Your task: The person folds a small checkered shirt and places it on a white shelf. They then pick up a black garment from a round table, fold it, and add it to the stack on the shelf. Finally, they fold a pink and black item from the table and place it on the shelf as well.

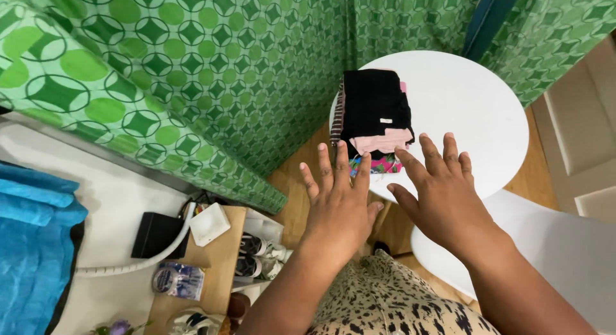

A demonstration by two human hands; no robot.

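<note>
Both hands are stretched forward, palms down, over the near edge of a round white table; the left hand has its fingers spread and straight, its fingertips reaching toward the near end of a stack of folded clothes; the right hand is likewise flat and splayed, just right of the stack's near corner; neither hand has hold of anything, though whether a fingertip brushes the cloth cannot be told from this angle.

The stack lies on the left part of the table; its long axis runs away from the person, roughly from the near table edge toward the green patterned curtain behind; a black garment lies on top, with a pale pink layer and a bright pink-and-blue patterned layer showing at the near end, and striped cloth along the left side.

A small white rectangular label sits on the black garment, toward its right edge, lying crosswise.

Lower left, on a wooden shelf, lies a small clear packet with blue print, beside a white square dish; a black box stands behind them, with a white hose curving past it; shoes sit below the shelf; a blue cloth covers the far left; a white chair stands at right.
</note>
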